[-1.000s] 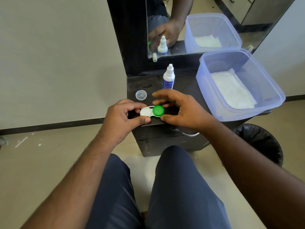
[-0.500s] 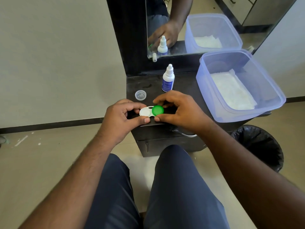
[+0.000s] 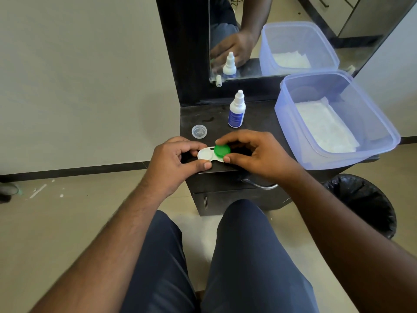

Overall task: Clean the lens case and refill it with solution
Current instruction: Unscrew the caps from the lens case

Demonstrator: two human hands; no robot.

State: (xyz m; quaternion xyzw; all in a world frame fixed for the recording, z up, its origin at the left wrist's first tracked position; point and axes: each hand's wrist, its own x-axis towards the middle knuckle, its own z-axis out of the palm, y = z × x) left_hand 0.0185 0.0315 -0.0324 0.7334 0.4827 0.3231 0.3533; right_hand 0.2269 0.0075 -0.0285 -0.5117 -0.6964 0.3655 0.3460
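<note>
Case (image 3: 206, 154) sits at the counter's (image 3: 259, 123) front edge, left hand (image 3: 174, 163) pinching its white end, right hand (image 3: 255, 152) gripping the green cap (image 3: 222, 150) (bottle (image 3: 237, 111) standing just behind).

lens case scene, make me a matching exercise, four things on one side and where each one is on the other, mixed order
Things:
1. round green screw cap
2. small clear plastic cap
3. white dropper bottle with blue label
4. folded white tissue

Places:
A. standing upright near the mirror
B. inside the translucent blue plastic tub
C. pinched in the right hand
D. lying alone on the dark counter, left of the bottle

Pairs: 1-C, 2-D, 3-A, 4-B
</note>
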